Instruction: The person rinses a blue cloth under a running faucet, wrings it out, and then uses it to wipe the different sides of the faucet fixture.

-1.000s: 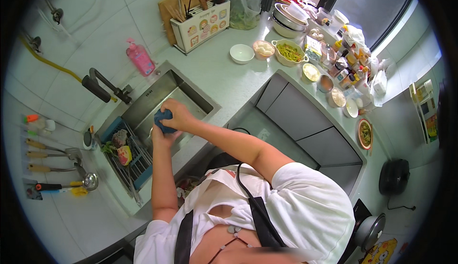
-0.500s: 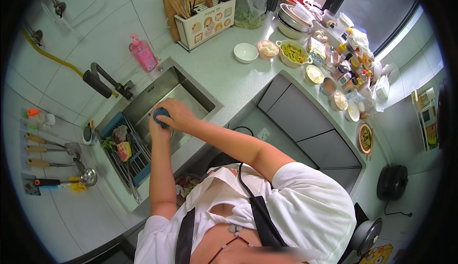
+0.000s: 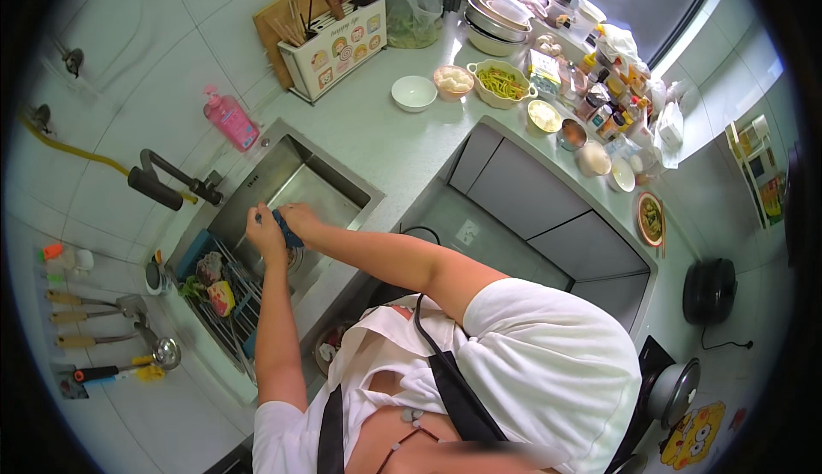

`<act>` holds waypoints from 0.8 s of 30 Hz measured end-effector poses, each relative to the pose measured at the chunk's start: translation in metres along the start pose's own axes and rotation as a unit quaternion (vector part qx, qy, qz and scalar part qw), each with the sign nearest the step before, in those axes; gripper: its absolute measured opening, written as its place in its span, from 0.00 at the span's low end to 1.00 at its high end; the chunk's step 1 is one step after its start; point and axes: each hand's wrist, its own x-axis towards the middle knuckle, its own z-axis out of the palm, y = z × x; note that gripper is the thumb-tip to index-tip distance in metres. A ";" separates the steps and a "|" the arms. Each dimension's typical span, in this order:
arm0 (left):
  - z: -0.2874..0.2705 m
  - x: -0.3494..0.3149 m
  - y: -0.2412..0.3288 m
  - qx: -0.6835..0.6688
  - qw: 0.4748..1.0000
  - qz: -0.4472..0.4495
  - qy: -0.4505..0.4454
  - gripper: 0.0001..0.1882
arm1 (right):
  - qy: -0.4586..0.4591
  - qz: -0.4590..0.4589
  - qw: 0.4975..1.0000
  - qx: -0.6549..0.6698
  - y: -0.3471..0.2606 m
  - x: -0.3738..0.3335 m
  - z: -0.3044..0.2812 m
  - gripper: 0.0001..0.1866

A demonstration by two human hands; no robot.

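Over the steel sink [image 3: 318, 190], a dark blue cloth [image 3: 288, 231] is bunched and twisted between my two hands. My left hand [image 3: 265, 232] is closed round its left end, with a bit of blue showing by the fingers. My right hand [image 3: 301, 220] grips the other end, knuckles up. To the left of my hands, a blue draining rack [image 3: 197, 251] sits across the sink and holds a yellow-and-pink piece [image 3: 222, 298], a greyish clump [image 3: 209, 267] and some greens. The dark tap [image 3: 156, 188] stands behind the sink's left side.
A pink pump bottle [image 3: 231, 121] stands behind the sink, near a utensil holder [image 3: 334, 53]. Along the right counter are a white bowl [image 3: 413, 94], a dish of green vegetables [image 3: 502, 84], other bowls and several seasoning bottles. Utensils, including a ladle [image 3: 166, 354], hang on the left wall.
The cloth has gone from a compact ball under both hands to a twisted strip between them. My hands have turned and moved slightly apart. The whole view has shifted a little.
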 end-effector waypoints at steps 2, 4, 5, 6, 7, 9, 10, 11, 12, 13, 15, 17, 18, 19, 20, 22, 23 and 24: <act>0.006 0.002 0.002 0.008 1.000 0.026 -0.016 0.17 | 0.001 0.050 0.997 0.066 0.006 0.012 -0.003 0.11; 0.005 0.005 0.000 0.005 0.998 0.063 -0.020 0.16 | 0.007 0.111 0.990 0.085 0.005 0.016 -0.002 0.10; 0.005 0.007 -0.003 0.018 0.997 0.066 -0.020 0.15 | 0.006 0.115 0.988 0.106 0.004 0.018 -0.001 0.10; 0.001 0.008 -0.009 0.033 0.997 0.064 -0.014 0.14 | 0.002 0.125 0.985 0.123 0.006 0.018 0.002 0.10; -0.002 0.009 -0.015 0.048 0.997 0.061 -0.007 0.13 | -0.004 0.135 0.981 0.139 0.008 0.018 0.005 0.10; 0.002 0.014 -0.024 0.063 0.994 0.091 -0.001 0.12 | -0.030 0.121 0.979 0.160 0.027 0.040 0.004 0.10; 0.006 0.012 -0.024 0.059 0.994 0.088 -0.009 0.11 | -0.037 0.141 0.977 0.154 0.026 0.040 0.002 0.11; 0.005 0.010 -0.019 0.066 0.994 0.084 -0.008 0.11 | -0.055 0.167 0.973 0.148 0.018 0.035 -0.002 0.11; 0.009 0.009 -0.011 0.099 0.990 0.096 -0.002 0.10 | -0.068 0.191 0.968 0.146 0.012 0.034 -0.010 0.12; 0.013 0.012 -0.019 0.079 0.990 0.116 -0.012 0.11 | -0.134 0.174 0.962 0.161 0.009 0.037 -0.016 0.13; 0.015 0.013 -0.012 0.025 0.991 0.127 -0.018 0.12 | -0.098 0.187 0.962 0.175 0.011 0.046 -0.018 0.13; 0.011 0.017 -0.017 0.035 0.994 0.100 -0.033 0.11 | -0.080 0.186 0.973 0.113 -0.001 0.032 -0.016 0.14; 0.010 0.019 -0.018 0.038 0.997 0.065 -0.036 0.12 | -0.075 0.176 0.977 0.091 -0.004 0.030 -0.016 0.14; 0.009 0.022 -0.019 0.036 0.998 0.032 -0.039 0.12 | -0.070 0.162 0.982 0.068 -0.007 0.031 -0.017 0.14; 0.005 0.024 -0.023 0.038 0.998 -0.009 -0.052 0.13 | -0.078 0.166 0.982 0.056 -0.005 0.035 -0.022 0.16; 0.000 0.029 -0.021 0.041 0.992 -0.081 -0.084 0.14 | -0.117 0.119 0.984 0.058 -0.010 0.038 -0.029 0.17; -0.004 0.027 -0.020 -0.008 0.986 -0.122 -0.111 0.14 | -0.134 0.095 0.985 0.061 -0.014 0.039 -0.035 0.18; -0.012 0.025 -0.014 -0.057 0.976 -0.161 -0.136 0.15 | -0.159 0.085 0.982 0.051 -0.022 0.032 -0.038 0.21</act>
